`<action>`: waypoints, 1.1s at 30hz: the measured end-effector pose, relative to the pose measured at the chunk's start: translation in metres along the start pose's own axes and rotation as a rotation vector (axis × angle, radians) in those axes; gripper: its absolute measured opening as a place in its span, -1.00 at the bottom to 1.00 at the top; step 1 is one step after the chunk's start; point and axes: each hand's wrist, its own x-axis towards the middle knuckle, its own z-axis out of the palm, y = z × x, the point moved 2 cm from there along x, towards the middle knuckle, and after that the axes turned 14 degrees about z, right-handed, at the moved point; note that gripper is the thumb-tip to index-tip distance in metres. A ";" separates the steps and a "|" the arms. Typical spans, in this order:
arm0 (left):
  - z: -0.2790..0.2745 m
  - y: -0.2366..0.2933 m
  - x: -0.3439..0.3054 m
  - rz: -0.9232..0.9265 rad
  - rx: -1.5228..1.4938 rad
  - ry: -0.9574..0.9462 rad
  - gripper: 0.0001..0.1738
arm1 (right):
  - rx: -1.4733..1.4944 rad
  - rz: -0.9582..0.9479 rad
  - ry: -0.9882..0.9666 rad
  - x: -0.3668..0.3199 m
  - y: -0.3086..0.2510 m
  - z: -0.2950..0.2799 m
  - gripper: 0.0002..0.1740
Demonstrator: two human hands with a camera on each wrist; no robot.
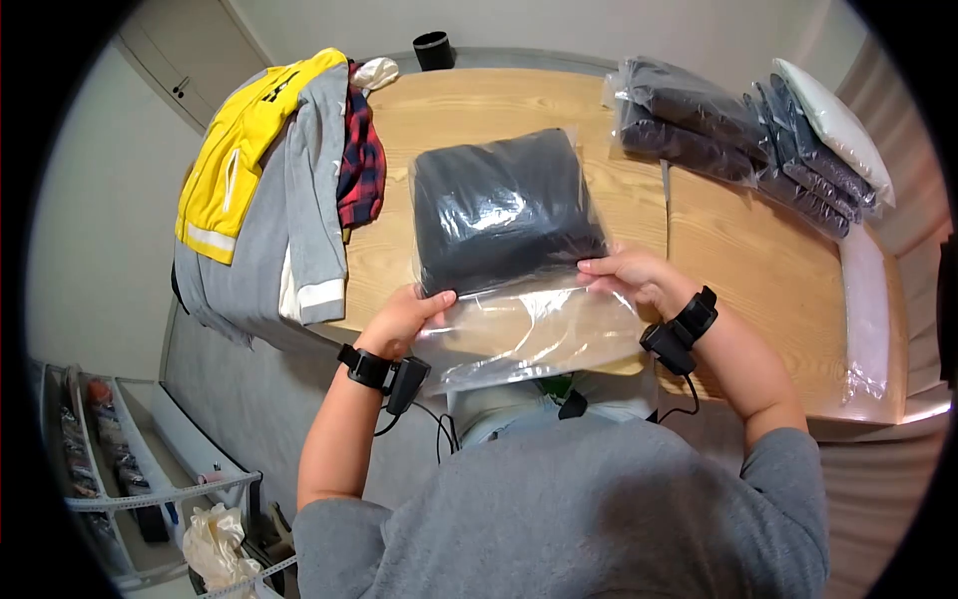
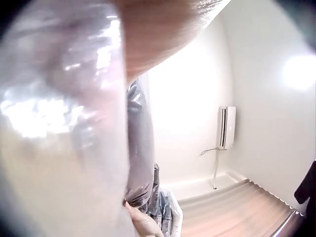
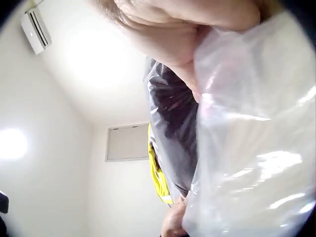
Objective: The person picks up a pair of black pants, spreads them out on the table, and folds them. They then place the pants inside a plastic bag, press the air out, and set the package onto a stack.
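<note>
A folded dark garment point(image 1: 504, 205) lies inside a clear plastic bag point(image 1: 539, 329), over the near part of the wooden table. The bag's loose end spreads toward the person's lap. My left hand point(image 1: 401, 317) pinches the bag at the garment's near left corner, thumb on top. At the near right corner my right hand point(image 1: 631, 272) pinches the bag the same way, with the thumb above and fingers beneath. In the right wrist view, the bagged garment point(image 3: 173, 123) shows past the right hand point(image 3: 168, 34), and the clear plastic hangs below it.
Bagged dark garments point(image 1: 689, 120) are stacked at the back right of the table point(image 1: 479, 100), beside a white bagged item point(image 1: 833, 130). A yellow jacket point(image 1: 259, 140) and grey clothes point(image 1: 249, 270) are piled at the left. A clear plastic strip point(image 1: 866, 309) lies along the right edge.
</note>
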 end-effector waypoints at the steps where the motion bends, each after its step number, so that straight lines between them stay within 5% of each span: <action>1: -0.001 -0.004 0.001 0.015 0.009 -0.003 -0.76 | 0.007 0.014 -0.001 -0.003 0.002 0.000 -0.75; 6: 0.001 -0.010 -0.025 0.053 0.157 -0.159 -0.62 | -0.288 -0.023 -0.101 -0.027 0.013 -0.010 -0.77; 8: -0.008 -0.019 -0.047 0.090 -0.056 0.056 -0.63 | -0.230 -0.065 0.112 -0.059 0.015 -0.015 -0.61; 10: -0.032 -0.032 -0.059 0.359 0.243 0.226 -0.65 | -0.444 -0.229 0.263 -0.064 0.019 -0.042 -0.46; 11: -0.034 -0.035 -0.060 0.351 0.239 0.220 -0.65 | -0.442 -0.218 0.265 -0.065 0.023 -0.045 -0.46; 13: -0.022 -0.013 -0.072 1.046 1.210 0.263 -0.49 | -1.299 -0.876 0.727 -0.086 0.020 -0.034 -0.29; 14: -0.021 -0.015 -0.069 1.045 1.207 0.258 -0.49 | -1.299 -0.870 0.728 -0.090 0.018 -0.027 -0.29; 16: -0.014 -0.018 -0.059 1.200 1.347 0.032 -0.33 | -1.824 -0.874 0.715 -0.090 0.014 -0.008 -0.17; 17: -0.011 -0.018 -0.054 1.197 1.422 -0.033 -0.36 | -1.880 -1.042 0.692 -0.085 0.015 -0.007 -0.20; 22: 0.004 -0.002 -0.041 1.237 1.353 -0.229 -0.45 | -1.906 -1.029 0.460 -0.070 0.010 -0.005 -0.29; 26: 0.002 -0.002 -0.043 1.183 1.208 -0.239 -0.59 | -1.554 -0.926 0.197 -0.070 0.010 -0.015 -0.52; 29: 0.001 -0.007 -0.042 1.115 0.930 -0.214 -0.58 | -0.930 -0.714 -0.085 -0.061 0.013 -0.024 -0.65; 33: 0.016 0.000 -0.058 0.828 0.396 -0.063 -0.43 | -0.494 -0.731 0.025 -0.075 0.016 -0.018 -0.55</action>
